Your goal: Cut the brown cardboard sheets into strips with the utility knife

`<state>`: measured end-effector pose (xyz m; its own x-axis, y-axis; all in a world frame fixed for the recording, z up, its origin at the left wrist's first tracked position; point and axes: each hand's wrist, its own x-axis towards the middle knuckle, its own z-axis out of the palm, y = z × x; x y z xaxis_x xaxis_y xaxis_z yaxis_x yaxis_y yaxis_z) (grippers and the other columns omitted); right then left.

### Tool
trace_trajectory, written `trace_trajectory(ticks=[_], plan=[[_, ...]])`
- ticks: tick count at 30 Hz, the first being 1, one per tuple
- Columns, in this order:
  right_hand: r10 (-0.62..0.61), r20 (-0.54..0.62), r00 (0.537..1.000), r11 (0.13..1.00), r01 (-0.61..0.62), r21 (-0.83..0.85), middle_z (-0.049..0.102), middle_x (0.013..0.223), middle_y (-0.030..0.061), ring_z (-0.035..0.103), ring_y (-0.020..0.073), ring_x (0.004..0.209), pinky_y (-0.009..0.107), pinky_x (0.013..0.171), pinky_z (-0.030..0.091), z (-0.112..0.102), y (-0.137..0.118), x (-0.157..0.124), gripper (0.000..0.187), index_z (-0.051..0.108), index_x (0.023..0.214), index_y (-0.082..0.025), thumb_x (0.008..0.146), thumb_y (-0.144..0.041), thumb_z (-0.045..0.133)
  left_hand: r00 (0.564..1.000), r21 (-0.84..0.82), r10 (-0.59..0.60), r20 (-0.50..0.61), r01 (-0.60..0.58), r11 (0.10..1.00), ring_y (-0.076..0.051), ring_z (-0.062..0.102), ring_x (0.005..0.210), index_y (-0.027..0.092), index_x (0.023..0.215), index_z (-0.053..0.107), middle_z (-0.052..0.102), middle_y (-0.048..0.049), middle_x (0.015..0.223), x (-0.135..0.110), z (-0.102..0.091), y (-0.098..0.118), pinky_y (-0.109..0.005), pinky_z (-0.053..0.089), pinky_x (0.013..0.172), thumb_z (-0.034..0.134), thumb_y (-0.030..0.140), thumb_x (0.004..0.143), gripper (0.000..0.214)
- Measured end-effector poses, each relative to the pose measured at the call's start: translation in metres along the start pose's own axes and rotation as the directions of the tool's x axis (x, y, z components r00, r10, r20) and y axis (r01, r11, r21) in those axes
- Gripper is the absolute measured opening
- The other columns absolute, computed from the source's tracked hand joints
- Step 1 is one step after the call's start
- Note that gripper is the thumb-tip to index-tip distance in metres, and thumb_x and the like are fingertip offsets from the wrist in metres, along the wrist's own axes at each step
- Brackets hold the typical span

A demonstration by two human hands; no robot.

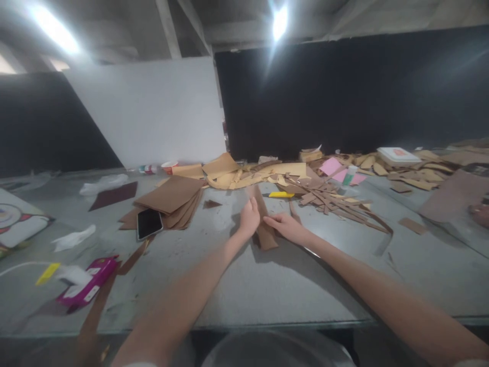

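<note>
Between my two hands is a brown strip of leather-like or card-like sheet [267, 238], tilted above the table. My left hand [249, 218] is closed on its left edge, fingers wrapped round it. At the right edge, my right hand [287, 227] pinches the same strip between thumb and fingers. Just beyond the hands lies a yellow-handled cutter [281, 194]. A thin shiny edge [312, 252] shows under my right forearm; its kind is not clear. Left of my hands is a stack of brown sheets [171, 196] with a phone [149, 224] resting against its near corner.
A pile of thin brown offcuts [328, 199] lies to the right, with yellowish scraps [229, 177] along the back. A pink power strip [91, 283] with a plugged-in charger sits at the left front. At the far right edge shows another person's hand [479, 214].
</note>
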<state>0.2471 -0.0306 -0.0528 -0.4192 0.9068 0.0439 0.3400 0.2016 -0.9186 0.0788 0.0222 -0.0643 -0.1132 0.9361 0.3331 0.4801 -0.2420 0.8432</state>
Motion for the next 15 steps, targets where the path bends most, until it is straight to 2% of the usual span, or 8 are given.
trace_trajectory(ticks=[4,11,15], plan=[[-0.002,-0.002,1.000,0.999,0.002,-0.035,0.039,0.055,-0.0061,0.032,0.0128,0.053,0.030,0.053,0.022,0.007,-0.004,0.000,0.055,0.045,0.068,-0.027,0.095,-0.074,0.054,0.995,0.022,-0.093,-0.040,0.094,0.995,-0.034,0.075,0.104,0.022,0.085,0.064,0.079,-0.0188,0.099,0.012,-0.007,-0.003,-0.042,0.056,0.095,0.030,0.047,0.115,0.052],[-0.122,-0.066,0.990,0.986,0.113,-0.124,0.037,0.059,-0.0051,0.034,0.0137,0.058,0.030,0.055,0.024,0.008,-0.001,0.002,0.052,0.039,0.067,-0.027,0.099,-0.066,0.049,0.990,-0.025,-0.109,-0.092,0.107,0.994,-0.034,0.076,0.104,0.021,0.083,0.063,0.078,-0.0192,0.099,0.011,-0.003,0.000,-0.042,0.055,0.096,0.030,0.041,0.116,0.051],[-0.077,0.020,0.997,0.983,0.079,-0.168,0.042,0.056,-0.0047,0.036,0.0133,0.054,0.030,0.054,0.024,0.009,-0.001,-0.001,0.054,0.042,0.066,-0.026,0.102,-0.066,0.047,0.977,-0.081,-0.152,-0.147,0.141,0.987,-0.034,0.075,0.102,0.023,0.078,0.061,0.075,-0.0159,0.087,0.016,-0.008,-0.004,-0.041,0.055,0.094,0.036,0.049,0.115,0.052]])
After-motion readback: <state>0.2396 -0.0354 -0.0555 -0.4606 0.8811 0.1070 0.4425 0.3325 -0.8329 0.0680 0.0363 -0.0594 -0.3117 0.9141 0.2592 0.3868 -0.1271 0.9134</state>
